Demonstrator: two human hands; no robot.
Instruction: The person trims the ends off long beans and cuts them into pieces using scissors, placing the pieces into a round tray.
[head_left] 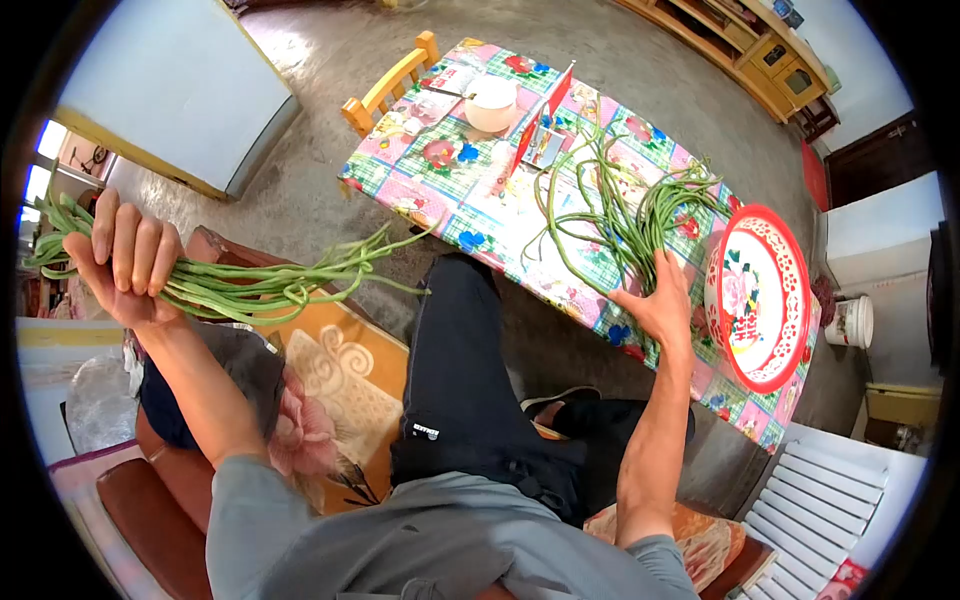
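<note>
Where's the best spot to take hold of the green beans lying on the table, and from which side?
Probably the near end of the beans on the table, coming from the person's side, where the right hand already is, thumb and fingers spread. The strands bunch closely there; toward the far side they fan out in loops, so a grip there would likely catch only some.

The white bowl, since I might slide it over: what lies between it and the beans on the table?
In the head view, a red panel and a small silvery object sit between bowl and beans.
</note>
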